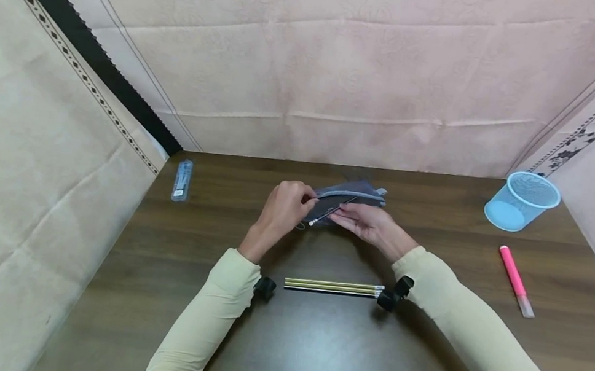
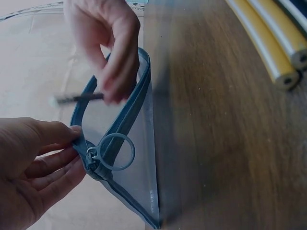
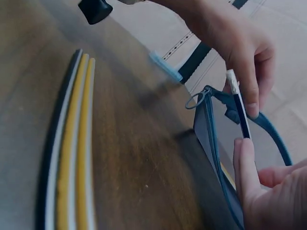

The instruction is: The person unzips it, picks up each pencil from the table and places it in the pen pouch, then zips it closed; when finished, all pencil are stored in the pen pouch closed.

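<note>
A blue zip pouch (image 1: 349, 190) with see-through sides lies at the back of the table, its zip parted. My left hand (image 1: 286, 206) pinches the rim by the zip's end, where a ring pull (image 2: 117, 165) hangs. In my right hand (image 1: 368, 222) is a dark pencil (image 3: 242, 115) with a whitish end, gripped between thumb and fingers. It slants over the pouch opening, whitish end toward my left hand. Both hands are also seen in the left wrist view, the right hand (image 2: 110, 48) blurred there. Inside the pouch, a yellow strip shows faintly in the right wrist view.
Two gold pencils and a black one (image 1: 332, 287) lie side by side between my forearms. A small blue case (image 1: 182, 180) is at the back left. On the right stand a light blue cup (image 1: 521, 202) and, lying nearer, a pink marker (image 1: 516, 279).
</note>
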Motion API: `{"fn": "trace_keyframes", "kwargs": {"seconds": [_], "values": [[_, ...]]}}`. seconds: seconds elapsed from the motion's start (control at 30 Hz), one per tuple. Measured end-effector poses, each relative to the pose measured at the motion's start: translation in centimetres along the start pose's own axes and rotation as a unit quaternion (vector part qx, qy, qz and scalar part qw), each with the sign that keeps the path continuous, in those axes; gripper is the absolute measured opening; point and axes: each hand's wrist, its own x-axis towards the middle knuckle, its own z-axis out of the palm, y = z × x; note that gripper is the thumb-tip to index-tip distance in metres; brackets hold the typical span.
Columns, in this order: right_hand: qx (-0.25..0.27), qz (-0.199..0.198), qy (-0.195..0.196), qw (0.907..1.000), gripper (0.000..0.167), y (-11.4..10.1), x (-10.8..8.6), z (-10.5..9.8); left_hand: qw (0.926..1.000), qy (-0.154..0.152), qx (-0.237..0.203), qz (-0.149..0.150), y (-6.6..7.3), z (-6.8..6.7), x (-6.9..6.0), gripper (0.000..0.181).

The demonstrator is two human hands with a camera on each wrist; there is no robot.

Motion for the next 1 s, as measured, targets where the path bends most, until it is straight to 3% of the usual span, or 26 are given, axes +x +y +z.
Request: {"fn": "trace_keyframes", "kwargs": {"seconds": [0.27, 0.57, 0.73, 1.0], "values": [[0.005, -0.032, 0.059, 0.9977, 0.047, -0.2, 2.1, 0.9, 0.9999, -0.003, 0.011, 0.003, 0.2, 0.1, -0.1, 0.015], [0.055, -0.067, 0.097, 0.9915, 0.044, 0.6, 3.7, 2.4, 0.9997, -0.003, 0.021, 0.009, 0.4, 0.2, -0.3, 0.014], [0.048, -0.077, 0.115, 0.9892, 0.043, 0.7, 3.6, 2.7, 0.9998, 0.005, 0.015, 0.01, 0.3, 0.2, -0.3, 0.013], [0.0, -0.068, 0.094, 0.9932, 0.043, 1.1, 2.0, 2.5, 0.9995, 0.011, 0.022, 0.019, 0.1, 0.0, -0.4, 0.013]]}}
